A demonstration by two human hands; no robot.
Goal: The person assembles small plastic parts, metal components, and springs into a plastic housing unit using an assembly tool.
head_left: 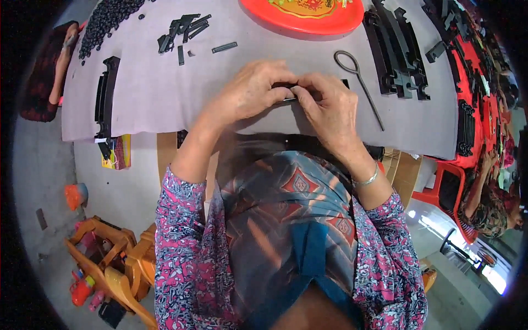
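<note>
At the near edge of the bench (165, 104), both hands meet over a small black plastic part (286, 87). The left hand (247, 91) curls its fingers onto the part from the left; the right hand (330, 107) pinches the part from the right with thumb and fingertips. The part is mostly hidden between the fingers and lies just above the grey bench cover.

Below and left of the hands, under the bench edge, a small yellow and red box (118, 153) stands upright. Below and right of the hands, a brown cardboard carton (401, 170) sits beneath the bench, beside a red plastic chair (445, 190).

Just right of the hands, a metal rod with a looped end (360, 82) lies on the cover. Well left of the hands, a long black moulded strip (104, 96) lies along the bench edge. Beyond the hands, to the left, loose short black pieces (184, 30) are scattered, with a heap of small black beads (107, 19) farther left. Beyond, to the right, stacked long black strips (396, 47) lie side by side. Farthest, a round red tray (302, 19) sits at the bench's far side.

The floor is pale concrete; orange toy furniture (115, 258) stands at lower left.
</note>
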